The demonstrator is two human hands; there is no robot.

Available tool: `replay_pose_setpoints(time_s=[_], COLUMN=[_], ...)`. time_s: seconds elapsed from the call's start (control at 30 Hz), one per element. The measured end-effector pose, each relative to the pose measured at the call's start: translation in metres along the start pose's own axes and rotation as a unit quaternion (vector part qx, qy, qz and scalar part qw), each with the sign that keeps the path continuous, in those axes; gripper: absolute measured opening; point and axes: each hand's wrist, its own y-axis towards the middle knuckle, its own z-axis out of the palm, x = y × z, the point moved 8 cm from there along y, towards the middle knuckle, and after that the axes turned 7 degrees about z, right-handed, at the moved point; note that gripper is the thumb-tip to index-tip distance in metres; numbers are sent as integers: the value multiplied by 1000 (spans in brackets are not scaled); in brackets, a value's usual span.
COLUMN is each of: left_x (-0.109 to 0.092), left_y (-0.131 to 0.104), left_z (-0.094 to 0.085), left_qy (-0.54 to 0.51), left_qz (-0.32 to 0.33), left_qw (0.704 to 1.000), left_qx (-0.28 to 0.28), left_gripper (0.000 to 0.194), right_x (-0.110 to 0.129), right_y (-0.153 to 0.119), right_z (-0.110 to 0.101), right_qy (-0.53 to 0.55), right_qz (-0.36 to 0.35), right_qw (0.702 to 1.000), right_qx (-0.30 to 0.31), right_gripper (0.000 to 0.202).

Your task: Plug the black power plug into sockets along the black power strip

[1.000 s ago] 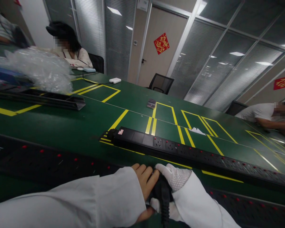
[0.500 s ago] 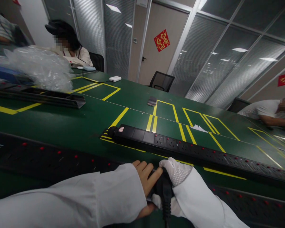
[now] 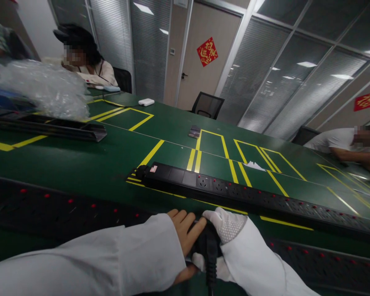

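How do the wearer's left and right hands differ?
The left hand is bare; the right hand wears a white dotted glove. The left hand is left of the corded black part; the right hand mostly right of it. Both hold that part and emerge from white sleeves.

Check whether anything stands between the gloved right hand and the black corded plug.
Nothing visible does: the gloved right hand holds the black corded plug directly. The bare left hand is right beside, not between them.
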Motion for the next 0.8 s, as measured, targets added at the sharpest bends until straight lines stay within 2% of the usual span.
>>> replay_pose_setpoints(time_s=[0.13, 0.3, 0.53, 0.8], left_x=[-2, 0, -1, -2], left_y=[0, 0, 0, 0], left_z=[0, 2, 1, 2], left_qy=[7, 24, 26, 19], left_qz=[10, 1, 13, 23], left_qw=[1000, 1000, 1000, 1000], left_qx=[0, 6, 4, 8], left_gripper=[81, 75, 76, 79], right_x=[2, 5, 6, 3], right_y=[4, 5, 5, 6], right_z=[3, 0, 2, 8], right_qy=[-50, -45, -55, -38], right_qz=[1, 4, -2, 15], right_qw=[998, 998, 998, 997], right_qx=[39, 46, 33, 59], right_gripper=[23, 18, 22, 21])
